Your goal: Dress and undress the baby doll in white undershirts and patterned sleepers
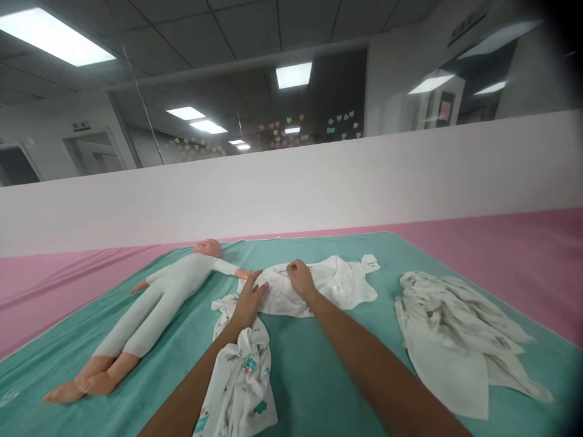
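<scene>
Broadly, a low white wall (291, 188) runs across the back, and in front of it a pink surface (514, 249) shows on both sides of a wide green sheet (314, 388). On the sheet, at the left, a doll (177, 285) in a pale, close-fitting suit lies face up, feet toward the near edge, one arm stretched out toward the middle. At the right, well apart from it, sits a rumpled heap of off-white cloth (450, 340). Between the two, a white garment (339, 282) lies spread sideways on the sheet, its left end by the doll's outstretched arm. Nearer, a white garment with a coloured print (241, 382) lies bunched, partly behind the left forearm. The left hand (249, 297) rests at the left end of the plain white garment, fingers loosely spread. The right hand (300, 279) is at that garment's far side, fingers bent inward; whether they pinch any fabric, I cannot tell.
</scene>
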`<state>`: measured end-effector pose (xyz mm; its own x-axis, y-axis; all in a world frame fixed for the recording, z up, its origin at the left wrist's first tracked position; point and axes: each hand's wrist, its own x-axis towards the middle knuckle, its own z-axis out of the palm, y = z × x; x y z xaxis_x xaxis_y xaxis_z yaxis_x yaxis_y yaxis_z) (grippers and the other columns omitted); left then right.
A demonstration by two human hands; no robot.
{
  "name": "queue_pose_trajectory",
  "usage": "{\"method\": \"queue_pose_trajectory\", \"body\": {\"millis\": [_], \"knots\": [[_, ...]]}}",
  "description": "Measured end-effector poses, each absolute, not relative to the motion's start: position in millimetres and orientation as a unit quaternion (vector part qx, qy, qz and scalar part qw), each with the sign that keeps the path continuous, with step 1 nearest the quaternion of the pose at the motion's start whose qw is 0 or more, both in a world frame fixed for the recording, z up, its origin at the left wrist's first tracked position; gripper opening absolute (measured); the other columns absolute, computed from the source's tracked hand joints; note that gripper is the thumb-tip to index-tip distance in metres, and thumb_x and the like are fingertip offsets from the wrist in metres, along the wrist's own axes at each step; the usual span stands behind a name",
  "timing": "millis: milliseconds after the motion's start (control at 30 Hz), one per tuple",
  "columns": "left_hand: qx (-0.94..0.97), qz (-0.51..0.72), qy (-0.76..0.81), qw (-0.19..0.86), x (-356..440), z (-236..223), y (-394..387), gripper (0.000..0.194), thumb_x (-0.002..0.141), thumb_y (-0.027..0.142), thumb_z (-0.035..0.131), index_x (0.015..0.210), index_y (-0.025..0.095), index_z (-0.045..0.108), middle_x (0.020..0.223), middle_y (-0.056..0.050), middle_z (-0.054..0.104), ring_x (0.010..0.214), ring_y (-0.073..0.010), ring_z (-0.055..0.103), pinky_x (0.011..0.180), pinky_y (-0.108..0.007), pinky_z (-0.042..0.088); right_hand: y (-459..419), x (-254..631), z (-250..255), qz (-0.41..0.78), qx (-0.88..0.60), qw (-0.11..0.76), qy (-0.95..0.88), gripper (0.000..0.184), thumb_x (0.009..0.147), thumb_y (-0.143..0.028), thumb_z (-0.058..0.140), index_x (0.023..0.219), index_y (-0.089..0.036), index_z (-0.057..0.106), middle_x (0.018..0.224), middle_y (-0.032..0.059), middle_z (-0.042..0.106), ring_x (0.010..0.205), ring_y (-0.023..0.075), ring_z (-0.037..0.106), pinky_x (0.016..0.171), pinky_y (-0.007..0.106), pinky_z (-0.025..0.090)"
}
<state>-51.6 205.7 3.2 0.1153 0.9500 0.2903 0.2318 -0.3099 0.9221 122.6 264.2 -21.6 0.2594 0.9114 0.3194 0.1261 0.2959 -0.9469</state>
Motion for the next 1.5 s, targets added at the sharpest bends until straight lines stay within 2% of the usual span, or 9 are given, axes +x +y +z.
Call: {"method": "queue_pose_trajectory", "body": {"millis": [200, 433, 567, 733, 900, 1000, 1200, 1400, 1500], "knots": [[0.735, 0.354, 0.563, 0.131, -55, -6, 221, 0.049, 0.086, 0.044, 0.035, 0.128, 0.02, 0.037, 0.14, -0.011, 0.032, 0.129, -0.0263, 0.029, 0.102, -0.039, 0.027, 229, 241, -22, 0.166, -0.583, 0.559, -0.566, 0.02, 0.065, -0.015, 0.054, 0.085, -0.016, 0.055, 0.107, 0.0103, 0.052, 0.111, 0.0247, 0.037, 0.099, 0.036, 0.02], [0.763, 0.218, 0.608, 0.023, -35, -8, 257, 0.052, 0.084, 0.045, 0.034, 0.12, 0.008, 0.041, 0.127, -0.021, 0.044, 0.127, -0.0324, 0.027, 0.097, -0.045, 0.028, 215, 276, -26, -0.023, -0.75, 0.358, -0.557, 0.049, 0.076, -0.037, 0.049, 0.119, -0.013, 0.042, 0.109, 0.0126, 0.055, 0.103, 0.0257, 0.046, 0.085, 0.033, 0.032], [0.748, 0.217, 0.626, 0.01, -28, -6, 270, 0.053, 0.082, 0.049, 0.034, 0.119, 0.013, 0.044, 0.122, -0.017, 0.05, 0.118, -0.0349, 0.038, 0.089, -0.049, 0.032, 217, 271, -23, -0.072, -0.778, 0.319, -0.537, 0.035, 0.081, -0.042, 0.043, 0.102, -0.015, 0.052, 0.1, 0.0124, 0.058, 0.103, 0.0254, 0.047, 0.086, 0.034, 0.031], [0.744, 0.239, 0.624, -0.008, -33, -6, 276, 0.049, 0.083, 0.047, 0.034, 0.118, 0.016, 0.049, 0.118, -0.013, 0.054, 0.11, -0.0292, 0.046, 0.083, -0.038, 0.037, 219, 277, -23, -0.081, -0.817, 0.316, -0.475, 0.034, 0.082, -0.042, 0.042, 0.097, -0.014, 0.053, 0.105, 0.0153, 0.055, 0.107, 0.029, 0.044, 0.086, 0.04, 0.03], [0.772, 0.25, 0.584, -0.018, -36, -4, 271, 0.034, 0.08, 0.034, 0.042, 0.103, 0.016, 0.058, 0.107, -0.01, 0.059, 0.101, -0.0246, 0.051, 0.08, -0.031, 0.037, 217, 277, -17, -0.061, -0.809, 0.326, -0.486, 0.023, 0.073, -0.024, 0.05, 0.093, -0.014, 0.053, 0.097, 0.0138, 0.056, 0.089, 0.025, 0.052, 0.073, 0.034, 0.034], [0.769, 0.291, 0.569, -0.004, -34, 1, 262, 0.024, 0.08, 0.031, 0.042, 0.095, 0.019, 0.057, 0.098, -0.007, 0.061, 0.087, -0.0211, 0.054, 0.068, -0.028, 0.037, 213, 266, -6, -0.06, -0.787, 0.35, -0.504, 0.016, 0.076, -0.024, 0.046, 0.09, -0.019, 0.051, 0.083, 0.0047, 0.058, 0.074, 0.018, 0.052, 0.065, 0.029, 0.033], [0.67, 0.452, 0.573, 0.134, -8, 24, 236, 0.017, 0.074, 0.036, 0.049, 0.079, 0.019, 0.049, 0.066, 0.001, 0.049, 0.062, -0.0153, 0.047, 0.053, -0.024, 0.031, 213, 198, 8, 0.179, -0.578, 0.619, -0.501, 0.016, 0.072, -0.035, 0.046, 0.067, -0.02, 0.044, 0.063, -0.0036, 0.048, 0.06, 0.0118, 0.045, 0.057, 0.024, 0.034], [0.699, 0.41, 0.361, 0.461, 8, 29, 214, 0.037, 0.07, 0.049, 0.054, 0.085, 0.016, 0.057, 0.068, -0.001, 0.057, 0.058, -0.0136, 0.052, 0.052, -0.023, 0.038, 211, 152, -6, 0.406, -0.416, 0.612, -0.536, 0.016, 0.067, -0.031, 0.053, 0.075, -0.021, 0.045, 0.073, -0.0026, 0.056, 0.063, 0.0113, 0.052, 0.058, 0.023, 0.041], [0.695, 0.397, 0.389, 0.455, 0, 22, 217, 0.039, 0.075, 0.048, 0.047, 0.093, 0.016, 0.06, 0.079, -0.005, 0.063, 0.067, -0.0169, 0.058, 0.057, -0.025, 0.043, 211, 174, -9, 0.29, -0.51, 0.585, -0.561, 0.021, 0.068, -0.03, 0.05, 0.087, -0.021, 0.051, 0.078, -0.0005, 0.06, 0.069, 0.0138, 0.055, 0.064, 0.027, 0.043]]}}
